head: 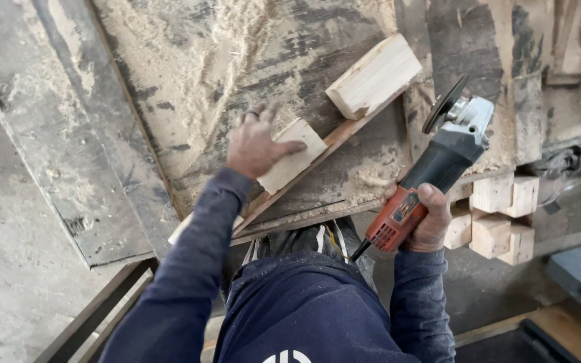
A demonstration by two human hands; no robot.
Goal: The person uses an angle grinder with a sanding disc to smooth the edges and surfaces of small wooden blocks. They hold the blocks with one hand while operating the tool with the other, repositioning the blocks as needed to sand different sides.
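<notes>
A broad, worn wooden workbench top (189,74), dark and dusted with pale sawdust, runs at a slant across the view, its near edge falling away to the grey concrete floor (8,269) on the left. Along the bench lies a long thin reddish wooden strip (334,140), set diagonally, and two pale rectangular softwood blocks rest against its upper side: the larger pale block (373,76) sits farther up the strip, the smaller pale block (295,156) lower down, with a bare stretch of bench between them. The left hand (255,144) reaches forward on an outstretched dark-blue sleeve and lies palm-down, fingers spread, on the smaller block, pressing on its near corner; a ring shows on one finger. The right hand (425,218) is wrapped tightly round the red and black body of an angle grinder (435,171), held off the bench edge with its dark disc (445,104) tilted upward and away from both blocks, close to the larger one but apart from it. To the right, below the bench edge, a cluster of small pale wooden offcuts (502,215) is stacked, beside a tangle of grey cable (573,161). A heap of sawdust (371,176) lies just beyond the strip near the grinder.
</notes>
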